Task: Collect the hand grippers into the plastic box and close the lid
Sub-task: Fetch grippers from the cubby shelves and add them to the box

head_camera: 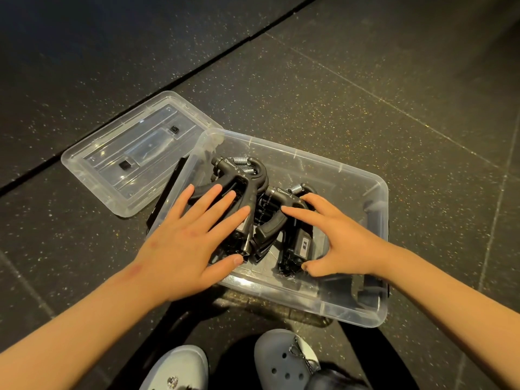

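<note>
Since the hand grippers (263, 235) sit bunched in the left and middle of the clear box (332, 305), bare box bottom shows between them and the right wall. The left gripper (239, 175) has its springs at the far end. The right gripper (305, 243) is just beside it, with their handles overlapping.

The left hand (183, 243) lies flat on the left gripper, fingers straight and spread, thumb at its near end. The right hand (346, 243) arches over the right gripper and grips it, thumb hooked on the near end, fingers on the far part.

The box top is open, rim exposed except under the wrists. The lid (135, 153) lies rim-up on the floor (365, 94) at far left, its edge just beside the box's far-left corner; can't tell if they touch. Grey clogs (284, 358) are near the box's near wall.
</note>
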